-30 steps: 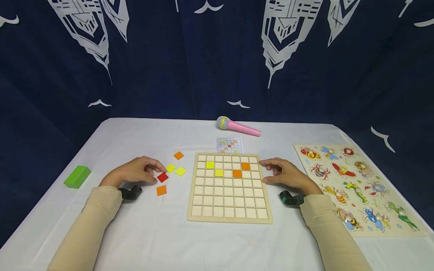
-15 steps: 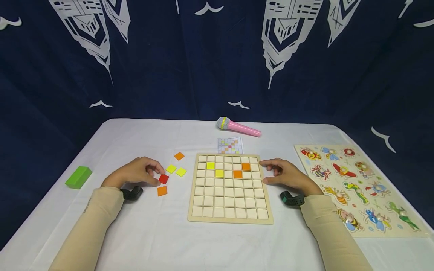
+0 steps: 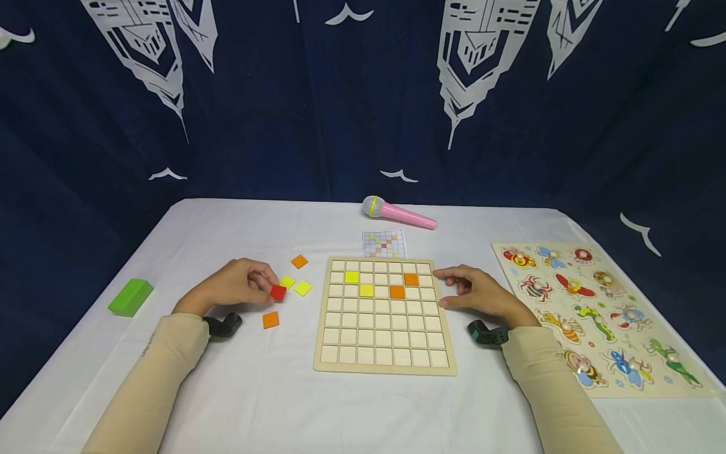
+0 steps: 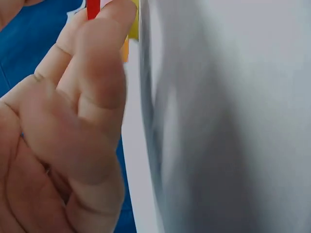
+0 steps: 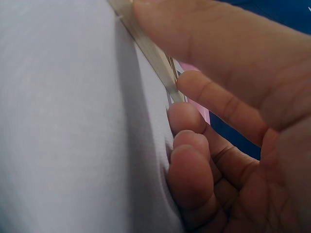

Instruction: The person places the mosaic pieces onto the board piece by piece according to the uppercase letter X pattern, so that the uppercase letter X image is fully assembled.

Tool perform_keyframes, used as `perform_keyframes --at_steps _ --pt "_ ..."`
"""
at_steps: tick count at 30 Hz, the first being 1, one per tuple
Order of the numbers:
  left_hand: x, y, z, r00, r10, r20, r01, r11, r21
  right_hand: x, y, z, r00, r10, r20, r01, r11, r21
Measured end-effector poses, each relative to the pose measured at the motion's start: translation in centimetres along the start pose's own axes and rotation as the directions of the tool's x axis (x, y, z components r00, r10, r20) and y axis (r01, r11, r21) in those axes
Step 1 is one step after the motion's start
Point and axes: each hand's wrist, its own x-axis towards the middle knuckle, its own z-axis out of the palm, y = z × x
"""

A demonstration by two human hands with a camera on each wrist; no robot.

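In the head view my left hand pinches a small red square tile between thumb and fingertips. The red tile shows edge-on in the left wrist view. Beside it lie yellow tiles and orange tiles on the white cloth. My right hand touches the right edge of a wooden grid board with thumb and index finger; in the right wrist view its other fingers curl loosely below. Two yellow and two orange tiles sit in the board's upper cells.
Behind the board lies a small pattern card, with a pink toy microphone beyond it. A green block stands at the left. At the right is an insect puzzle board, partly under the right forearm.
My left hand has raised the red tile off the cloth and shifted it slightly right, over part of a yellow tile. The right hand stays at the board's edge.
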Motion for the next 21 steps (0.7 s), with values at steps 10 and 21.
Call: perform_keyframes --at_steps 10,21 --pt "0.4 1.4 0.9 0.995 0.094 -0.04 -0.093 0.995 0.026 0.0 0.0 0.1 1.0 0.01 -0.002 -0.01 1.0 -0.006" --pt "0.9 3.2 2.4 0.987 0.16 -0.019 -0.16 0.987 0.021 0.1 0.1 0.0 1.0 -0.014 0.002 0.014 0.999 -0.034"
